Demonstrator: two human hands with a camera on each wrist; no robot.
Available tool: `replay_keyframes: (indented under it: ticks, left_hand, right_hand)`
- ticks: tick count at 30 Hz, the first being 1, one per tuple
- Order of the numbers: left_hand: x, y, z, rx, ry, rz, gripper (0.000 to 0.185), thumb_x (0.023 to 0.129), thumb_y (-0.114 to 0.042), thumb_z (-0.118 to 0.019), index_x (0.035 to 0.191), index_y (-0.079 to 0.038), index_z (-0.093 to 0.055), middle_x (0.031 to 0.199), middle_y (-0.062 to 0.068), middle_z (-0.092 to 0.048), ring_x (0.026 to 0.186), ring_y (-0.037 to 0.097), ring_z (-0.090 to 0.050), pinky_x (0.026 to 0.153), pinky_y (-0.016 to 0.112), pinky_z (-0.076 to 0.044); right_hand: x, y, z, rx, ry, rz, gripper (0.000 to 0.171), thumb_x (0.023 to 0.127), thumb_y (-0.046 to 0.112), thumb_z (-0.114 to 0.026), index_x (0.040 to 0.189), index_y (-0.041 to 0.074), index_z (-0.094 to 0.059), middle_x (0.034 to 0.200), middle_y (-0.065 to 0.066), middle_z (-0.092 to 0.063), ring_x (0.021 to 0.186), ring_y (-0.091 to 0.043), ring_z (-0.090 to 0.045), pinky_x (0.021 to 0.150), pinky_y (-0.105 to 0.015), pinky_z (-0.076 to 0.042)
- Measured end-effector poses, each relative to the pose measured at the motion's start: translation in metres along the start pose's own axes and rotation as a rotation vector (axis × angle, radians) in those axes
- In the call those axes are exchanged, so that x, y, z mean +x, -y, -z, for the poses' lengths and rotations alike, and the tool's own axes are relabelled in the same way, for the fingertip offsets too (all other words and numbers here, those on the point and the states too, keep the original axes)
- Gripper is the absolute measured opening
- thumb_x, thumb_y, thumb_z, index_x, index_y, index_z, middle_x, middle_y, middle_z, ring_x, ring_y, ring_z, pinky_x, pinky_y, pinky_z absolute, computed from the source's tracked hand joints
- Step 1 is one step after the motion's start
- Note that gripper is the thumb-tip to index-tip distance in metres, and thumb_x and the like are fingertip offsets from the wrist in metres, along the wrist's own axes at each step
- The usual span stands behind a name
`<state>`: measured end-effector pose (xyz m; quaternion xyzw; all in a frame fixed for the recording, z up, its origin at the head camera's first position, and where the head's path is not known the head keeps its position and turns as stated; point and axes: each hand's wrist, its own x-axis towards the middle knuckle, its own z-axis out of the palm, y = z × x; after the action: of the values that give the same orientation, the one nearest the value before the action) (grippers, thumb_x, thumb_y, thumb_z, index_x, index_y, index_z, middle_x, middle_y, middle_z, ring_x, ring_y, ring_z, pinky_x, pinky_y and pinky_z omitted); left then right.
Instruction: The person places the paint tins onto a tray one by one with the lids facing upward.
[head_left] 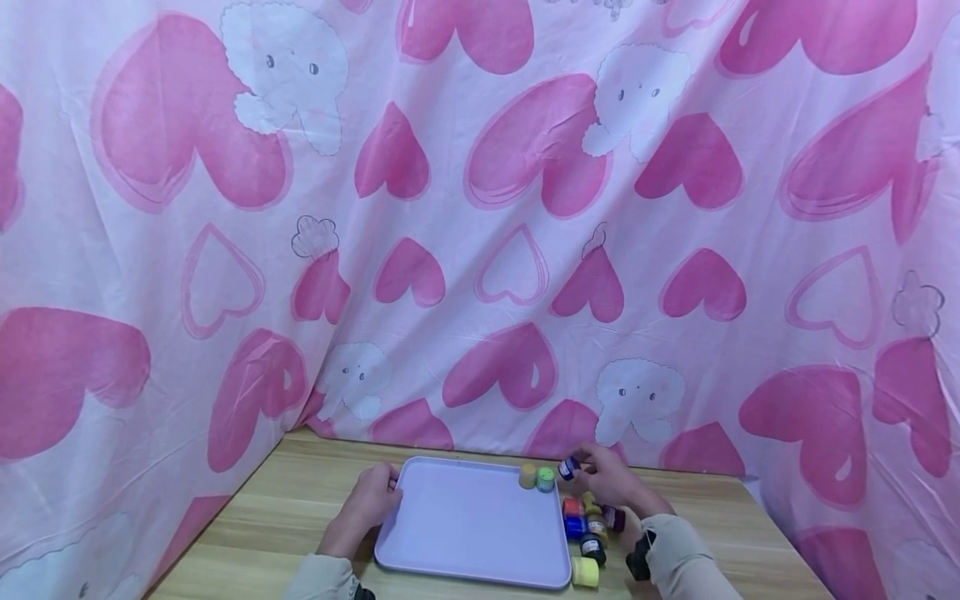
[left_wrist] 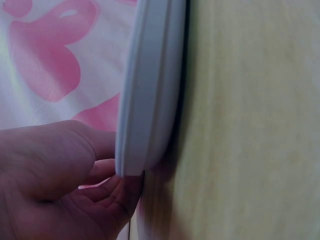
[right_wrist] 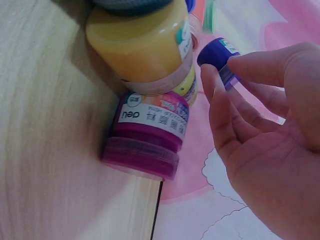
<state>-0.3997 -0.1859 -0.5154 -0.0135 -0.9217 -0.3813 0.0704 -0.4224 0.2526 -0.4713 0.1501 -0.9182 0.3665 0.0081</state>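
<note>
Pinching a small dark-blue paint jar (head_left: 567, 468) between thumb and fingertips of the right hand (head_left: 611, 477), lifted just above the far right corner of the lavender tray (head_left: 472, 521). Gripping the tray's far left edge with the left hand (head_left: 371, 498), fingers curled round the rim. Sitting on the tray near that right corner: an ochre jar (head_left: 528, 476) and a green jar (head_left: 545, 478), side by side. Crowding the wooden worktop (head_left: 262, 517) just right of the tray: a cluster of more paint jars (head_left: 588, 529), among them a magenta one (right_wrist: 145, 137) lying beside a yellow one (right_wrist: 142, 47). Hanging behind everything: a pink heart-print cloth (head_left: 480, 208).
</note>
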Motion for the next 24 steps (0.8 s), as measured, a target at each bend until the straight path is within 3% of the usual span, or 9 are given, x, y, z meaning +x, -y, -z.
replay_keyframes:
  ticks: [8,24]
  left_hand:
    - [-0.001,-0.002,0.001,0.012,0.004,-0.003,0.014,0.093,0.004,-0.073,0.107,0.007,-0.07,0.091,0.01,-0.067,0.085,0.021,-0.064,0.075,0.038,-0.062]
    - [-0.001,-0.001,0.001,0.01,0.003,-0.011,0.015,0.093,0.004,-0.073,0.108,0.008,-0.071,0.091,0.009,-0.067,0.085,0.022,-0.064,0.076,0.039,-0.062]
  right_hand:
    - [0.003,0.006,-0.001,0.034,-0.032,-0.03,0.035,0.103,0.005,-0.069,0.137,0.008,-0.065,0.125,-0.007,-0.07,0.109,-0.023,-0.067,0.091,-0.045,-0.064]
    - [0.011,0.024,-0.007,0.026,-0.033,0.038,0.035,0.102,0.01,-0.071,0.137,0.011,-0.067,0.125,-0.006,-0.072,0.11,-0.024,-0.068,0.095,-0.048,-0.064]
